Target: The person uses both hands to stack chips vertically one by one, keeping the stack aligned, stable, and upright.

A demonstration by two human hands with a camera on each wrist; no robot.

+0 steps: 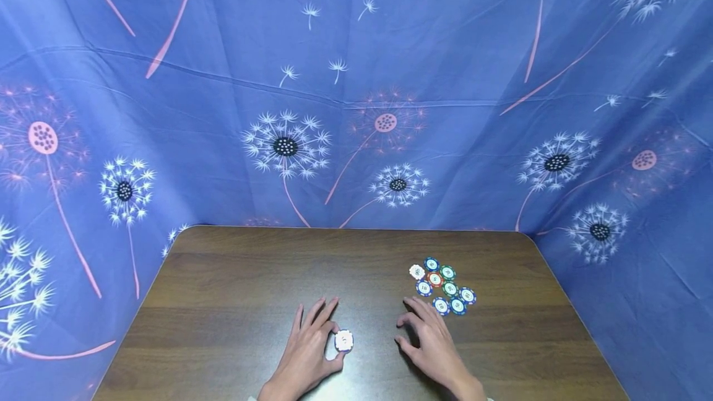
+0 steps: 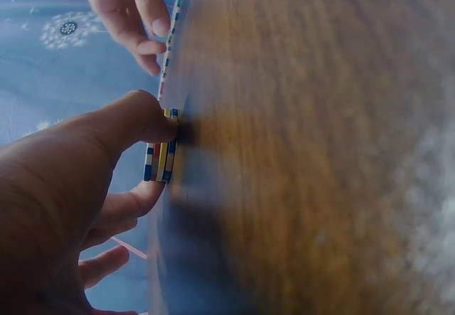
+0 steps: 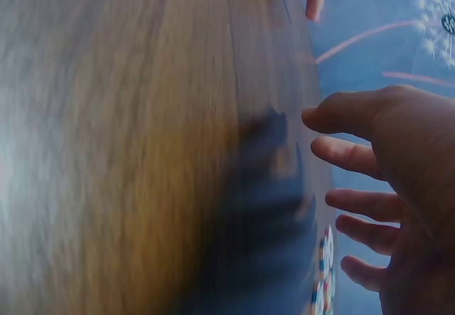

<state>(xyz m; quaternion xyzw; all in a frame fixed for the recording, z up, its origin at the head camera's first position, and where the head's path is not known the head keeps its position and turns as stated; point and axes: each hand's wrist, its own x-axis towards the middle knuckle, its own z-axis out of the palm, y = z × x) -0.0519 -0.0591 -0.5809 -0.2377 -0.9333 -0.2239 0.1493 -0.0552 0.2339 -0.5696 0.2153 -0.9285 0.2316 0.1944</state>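
Wooden table (image 1: 234,271), left hand (image 1: 307,346) pinching chip stack (image 1: 344,340), flat, face upward

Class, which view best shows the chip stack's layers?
The left wrist view: close beside the chip stack, it shows coloured edges. Head shows mainly the white top; right wrist, only part, at the frame's upper edge.

The head view is evenly and fairly brightly lit, with soft folds of shade on the blue cloth (image 1: 468,36) and a pale sheen on the wooden tabletop (image 1: 239,265) at bottom centre. In the left wrist view the wood is blurred, whitish glare clouds the right edge, and the left hand (image 2: 78,162) darkens toward lower left. The right wrist view is likewise soft, with glare at far left and a dark, finger-shaped shadow at lower centre.
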